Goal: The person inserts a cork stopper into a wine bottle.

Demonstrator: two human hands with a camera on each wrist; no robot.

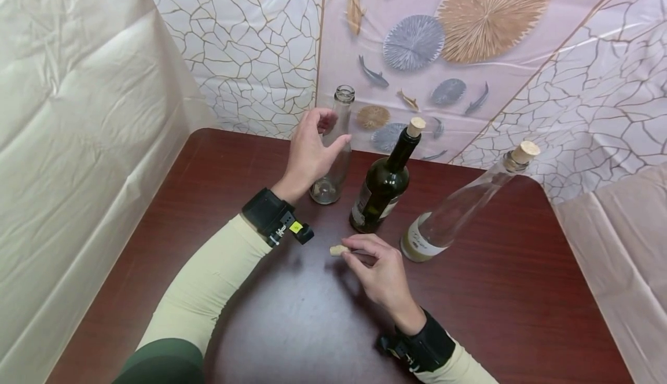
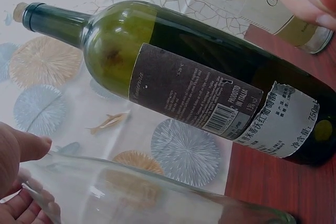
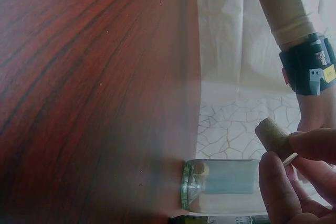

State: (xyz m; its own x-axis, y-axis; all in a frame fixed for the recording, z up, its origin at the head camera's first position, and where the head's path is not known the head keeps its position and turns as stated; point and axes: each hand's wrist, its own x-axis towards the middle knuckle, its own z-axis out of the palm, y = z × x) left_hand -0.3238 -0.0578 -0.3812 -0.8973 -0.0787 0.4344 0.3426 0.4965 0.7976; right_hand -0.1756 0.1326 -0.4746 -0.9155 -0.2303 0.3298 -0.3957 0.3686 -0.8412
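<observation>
In the head view, my left hand curls round the upper part of an uncorked clear glass bottle, thumb on the near side and fingers behind the glass. The left wrist view shows the thumb at the edge of this bottle. Lower and to the right, my right hand pinches a small tan cork between thumb and fingertips, above the table. One end of the cork sticks out past the fingers in the right wrist view. The bottle's open mouth points up.
A dark green wine bottle with a cork in its neck stands just right of the clear one. Farther right is a tall corked clear bottle with a pale label. The dark red table meets a patterned backdrop behind.
</observation>
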